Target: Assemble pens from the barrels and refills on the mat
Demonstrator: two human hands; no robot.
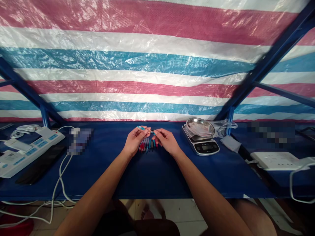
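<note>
Over the blue table (pixel 157 173), my left hand (pixel 135 140) is closed, pinching a slim pen (pixel 140 128) with teal parts. My right hand (pixel 166 141) is closed too, its thumb and fingers on the pen's right end, where a teal piece and a dark piece show. Whether the pen is in one piece or parted between the hands I cannot tell. Just below the fingertips, a row of several pens (pixel 148 145) in red, blue, teal and grey lies side by side on the table, partly hidden by both hands.
A digital scale (pixel 206 147) with a metal bowl (pixel 200 127) stands right of my hands, a plastic bag (pixel 225 125) behind it. Power strips (pixel 36 149) and cables lie left; a white socket block (pixel 275 161) sits right. Blue frame posts and a striped sheet (pixel 147 72) bound the back.
</note>
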